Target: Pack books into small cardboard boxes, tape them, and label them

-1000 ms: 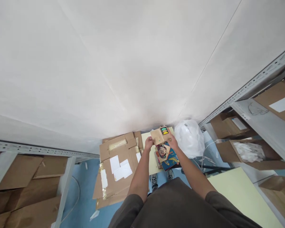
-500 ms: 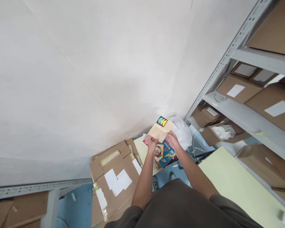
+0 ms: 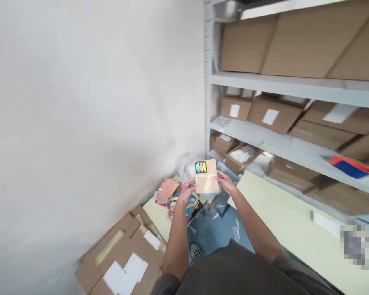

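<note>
A tan book (image 3: 206, 182) with green, beige and yellow shapes on a black patch is held up in front of me. My left hand (image 3: 188, 189) grips its left edge, and my right hand (image 3: 225, 182) grips its right edge. Below and to the left, a pile of colourful books (image 3: 192, 203) lies on a pale small table (image 3: 155, 211). An orange-pink booklet (image 3: 169, 187) is at the far side of that pile. Behind the held book is a white plastic bag (image 3: 187, 166), partly hidden.
To the right runs a pale yellow table (image 3: 283, 215). Grey metal shelves (image 3: 295, 88) behind it hold several cardboard boxes (image 3: 266, 112). A flattened carton (image 3: 132, 237) with white labels leans at lower left. Scraps of paper lie on the blue floor (image 3: 207, 233).
My view has swung to the right, towards the shelves. Both hands have carried the tan book off from above the pile, and it now stands straighter, with a hand at each side.
</note>
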